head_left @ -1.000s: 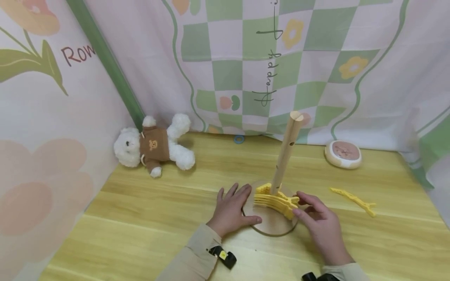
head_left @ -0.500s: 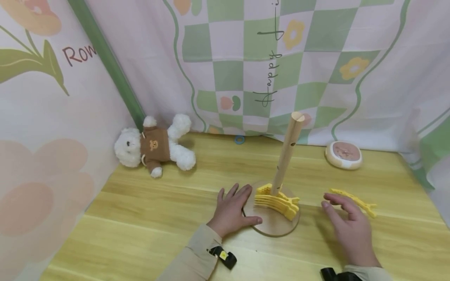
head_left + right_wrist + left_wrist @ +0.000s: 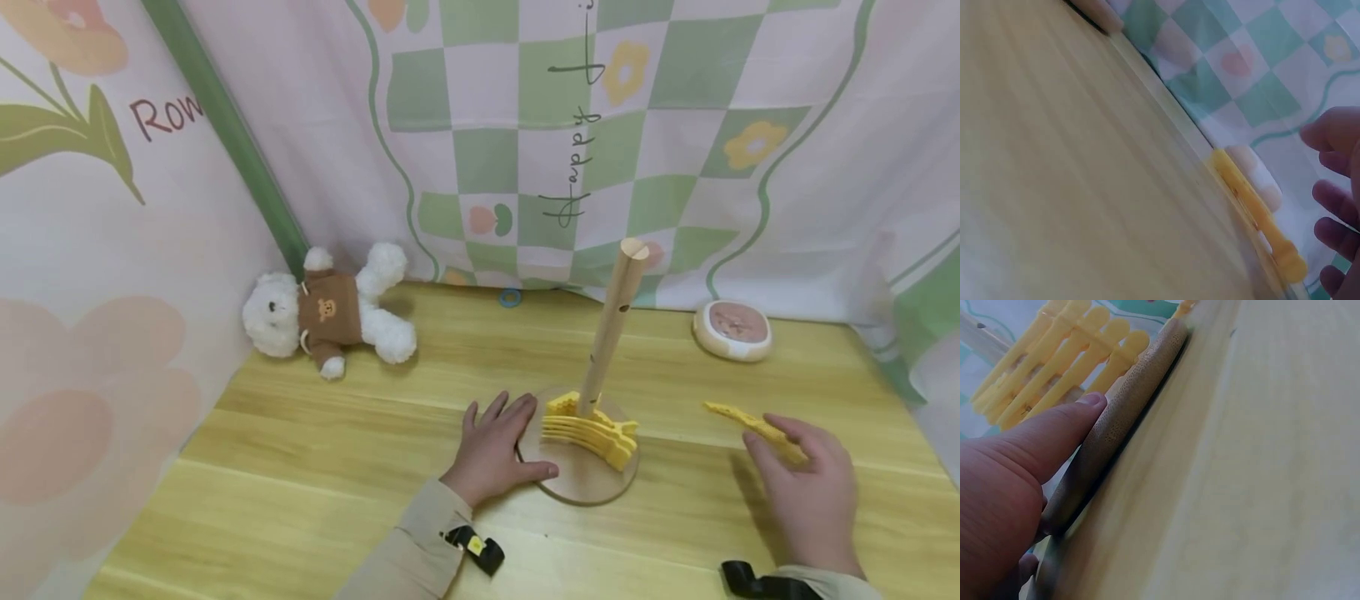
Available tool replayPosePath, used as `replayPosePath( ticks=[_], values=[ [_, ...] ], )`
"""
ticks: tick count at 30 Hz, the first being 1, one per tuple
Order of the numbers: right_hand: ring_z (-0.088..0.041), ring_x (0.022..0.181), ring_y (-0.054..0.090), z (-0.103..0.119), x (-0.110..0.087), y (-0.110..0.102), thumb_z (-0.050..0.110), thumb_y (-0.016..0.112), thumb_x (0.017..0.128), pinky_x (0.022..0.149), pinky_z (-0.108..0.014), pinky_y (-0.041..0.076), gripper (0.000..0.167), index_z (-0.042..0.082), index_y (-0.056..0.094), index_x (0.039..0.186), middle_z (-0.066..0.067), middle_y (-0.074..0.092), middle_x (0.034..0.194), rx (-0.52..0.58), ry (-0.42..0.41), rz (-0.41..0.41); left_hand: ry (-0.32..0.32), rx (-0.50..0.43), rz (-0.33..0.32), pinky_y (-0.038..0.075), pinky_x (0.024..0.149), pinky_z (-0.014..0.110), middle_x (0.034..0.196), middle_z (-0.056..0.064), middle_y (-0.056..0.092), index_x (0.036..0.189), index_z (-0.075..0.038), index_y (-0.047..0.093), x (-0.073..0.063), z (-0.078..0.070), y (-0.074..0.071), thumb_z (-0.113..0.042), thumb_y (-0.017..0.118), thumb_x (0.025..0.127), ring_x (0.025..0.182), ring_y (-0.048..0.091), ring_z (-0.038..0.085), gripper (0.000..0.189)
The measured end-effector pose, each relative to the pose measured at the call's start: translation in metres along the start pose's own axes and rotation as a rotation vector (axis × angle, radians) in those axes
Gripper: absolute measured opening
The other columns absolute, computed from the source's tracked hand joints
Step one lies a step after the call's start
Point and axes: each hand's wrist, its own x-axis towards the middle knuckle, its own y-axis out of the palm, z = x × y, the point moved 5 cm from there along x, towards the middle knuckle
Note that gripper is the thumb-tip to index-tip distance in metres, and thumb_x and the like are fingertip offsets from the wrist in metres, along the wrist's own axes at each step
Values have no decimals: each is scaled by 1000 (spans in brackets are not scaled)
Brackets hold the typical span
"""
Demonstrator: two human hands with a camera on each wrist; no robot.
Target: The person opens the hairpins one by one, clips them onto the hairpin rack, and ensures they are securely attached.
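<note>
My left hand (image 3: 491, 454) rests with spread fingers at the left edge of a round wooden base (image 3: 588, 490). In the left wrist view, its thumb touches the base's rim (image 3: 1122, 412). From the base rises a wooden post (image 3: 611, 333) with small holes. Several curved yellow plastic strips with knobbed, forked ends (image 3: 592, 440) stand side by side in front of the post; more yellow sits behind them. A single loose yellow strip (image 3: 731, 411) lies on the table to the right. Over its near end hovers my right hand (image 3: 813, 496), fingers loosely bent, apart from the strip (image 3: 1260, 215) in the right wrist view.
A white plush toy in a brown shirt (image 3: 330, 308) lies at the back left. At the rear edge is a small blue ring (image 3: 510, 297). A rounded cream device (image 3: 735, 329) sits at the back right, before the checked curtain (image 3: 551, 150).
My right hand has left the yellow strips on the base and moved right, over to the loose strip. My left hand and the base have stayed in place.
</note>
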Motion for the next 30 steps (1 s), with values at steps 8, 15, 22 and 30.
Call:
replayPosePath(
  ticks=[8, 15, 22, 30],
  values=[
    [-58, 124, 35, -34, 18, -12, 32, 71, 93, 105, -71, 16, 71, -1, 42, 149, -37, 42, 144, -182, 24, 181, 1, 13, 6, 4, 118, 64, 163, -4, 31, 159, -18, 31, 1, 1, 0, -72, 68, 79, 152, 21, 28, 103],
    [-58, 117, 37, -40, 24, -16, 43, 68, 94, 91, -74, 17, 79, -8, 39, 146, -34, 51, 133, -314, 62, 282, -1, 20, 4, 4, 118, 63, 163, -4, 30, 159, -19, 30, 1, 2, 2, -73, 67, 79, 152, 21, 28, 103],
    [-52, 106, 46, -40, 23, -15, 38, 67, 94, 89, -76, 17, 72, -9, 42, 143, -30, 55, 123, -355, 45, 321, 2, 23, 1, 5, 118, 63, 163, -5, 31, 159, -19, 30, 2, 2, 3, -73, 67, 79, 152, 21, 28, 103],
    [-25, 94, 57, -37, 18, -16, 37, 72, 91, 94, -50, 30, 58, -1, 59, 132, -18, 65, 109, -272, 66, 247, 3, 15, -1, 5, 118, 63, 162, -4, 32, 159, -18, 31, 1, 1, 3, -72, 68, 79, 152, 22, 28, 103]
  ],
)
